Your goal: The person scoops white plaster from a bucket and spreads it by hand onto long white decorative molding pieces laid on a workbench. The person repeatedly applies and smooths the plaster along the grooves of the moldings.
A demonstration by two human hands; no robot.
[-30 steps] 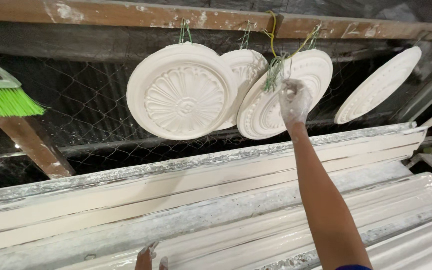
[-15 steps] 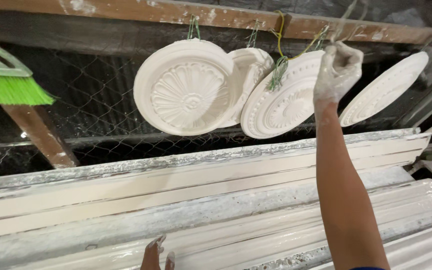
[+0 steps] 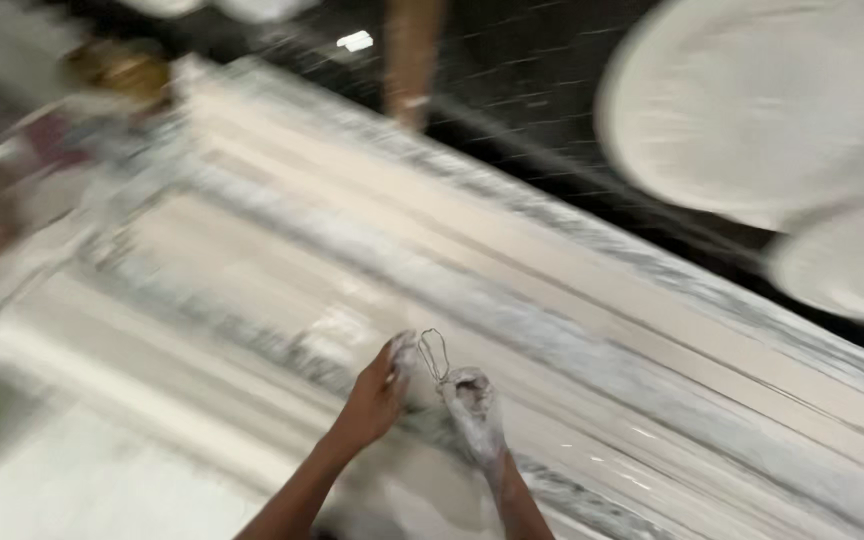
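Note:
The picture is motion-blurred and tilted. My two hands meet low in the middle, above long white plaster mouldings. My left hand and my right hand, which is coated in white plaster, both pinch a thin bent wire loop that sticks up between their fingertips. The hands almost touch each other.
Two round white plaster medallions hang at the upper right in front of dark wire mesh. A wooden post stands at the top middle. Blurred, plaster-smeared objects lie at the left edge.
My right hand has come down from the hanging medallions to join my left hand over the mouldings. A wire loop is now between them. The view has swung downward and tilted.

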